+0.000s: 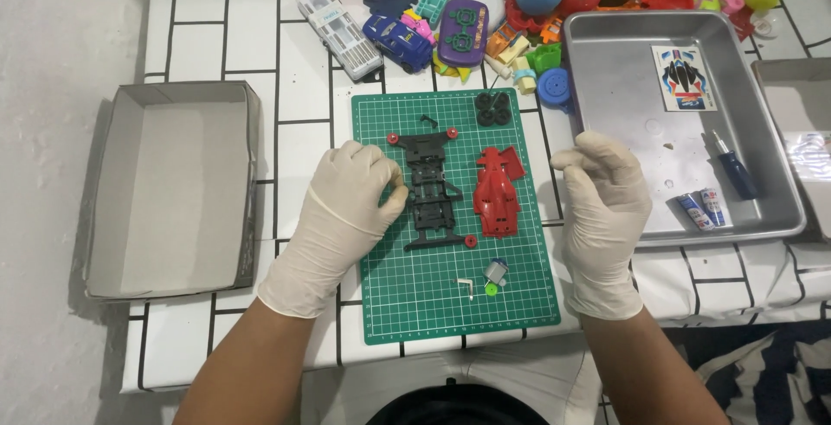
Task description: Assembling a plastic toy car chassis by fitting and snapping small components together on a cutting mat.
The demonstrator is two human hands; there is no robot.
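Observation:
A black toy car chassis (430,189) with red wheel hubs lies on a green cutting mat (450,304). Beside it on the right sits the red car body shell (496,191). My left hand (346,213), in a white glove, rests at the chassis's left edge, fingertips touching or nearly touching it. My right hand (603,204), also gloved, hovers at the mat's right edge with fingers curled and nothing visible in it. Black tyres (493,108) lie at the mat's top. A small motor (495,272) with a green gear and a small metal part (467,287) lie near the mat's bottom.
A metal tray (623,53) on the right holds a sticker sheet (684,78), a blue-handled screwdriver (734,165) and two batteries (703,208). An open cardboard box (173,187) sits left. A pile of colourful toys (485,1), including a blue car (398,41), lines the far edge.

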